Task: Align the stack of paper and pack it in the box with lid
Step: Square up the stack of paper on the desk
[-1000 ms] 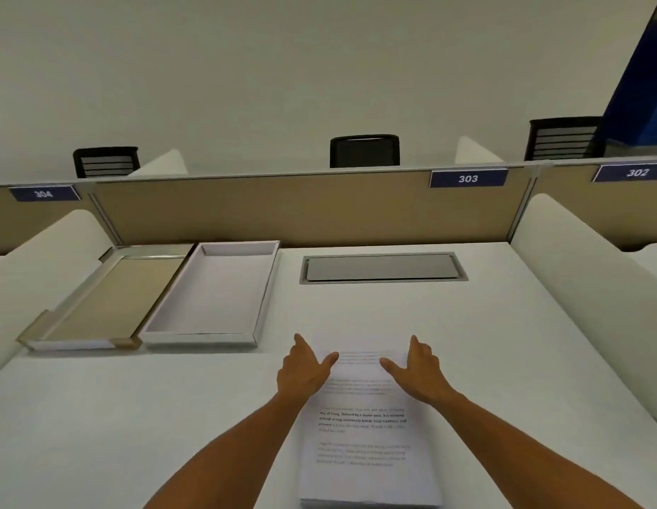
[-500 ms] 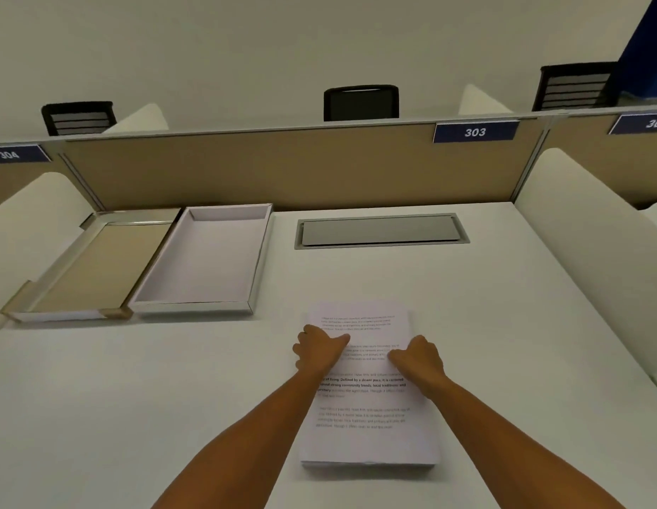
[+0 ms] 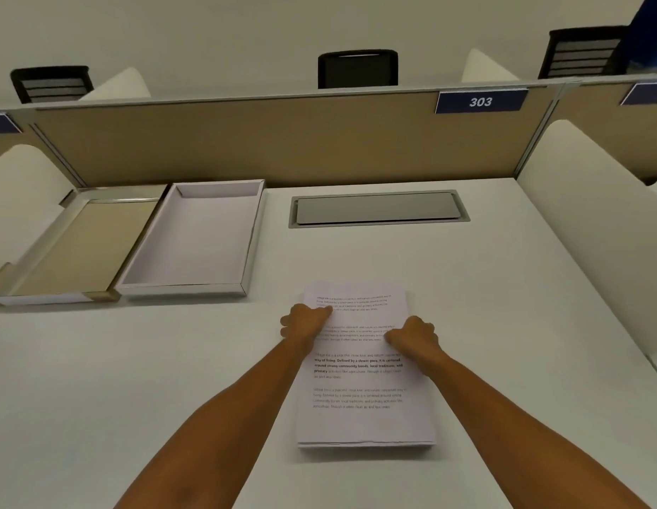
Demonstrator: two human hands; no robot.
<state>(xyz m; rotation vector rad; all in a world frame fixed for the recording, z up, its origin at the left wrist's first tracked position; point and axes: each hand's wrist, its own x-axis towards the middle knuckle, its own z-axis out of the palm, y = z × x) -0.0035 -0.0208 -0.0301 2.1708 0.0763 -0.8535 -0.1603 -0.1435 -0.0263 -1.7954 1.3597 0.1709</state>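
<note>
Both of your hands have drawn back from the far end of the paper stack (image 3: 367, 365) since a second ago and curled from spread fingers into fists at its side edges. Your left hand (image 3: 305, 321) is clenched against the stack's left edge, thumb on the top sheet. Your right hand (image 3: 413, 334) is clenched at the right edge; whether its fingers reach under the sheets cannot be determined.

Count one paper stack, flat on the white desk (image 3: 136, 380) directly in front of you. Count one empty box (image 3: 194, 236) and one lid (image 3: 77, 244), side by side and touching at the far left, both open side up and well apart from the stack. Three black chairs show behind the partition (image 3: 246, 141).

The lid's left corner is cut off by the side divider. Printed text on the top sheet is mostly too small to read. One blue label (image 3: 480, 101) reads "303"; two others are cut off.
</note>
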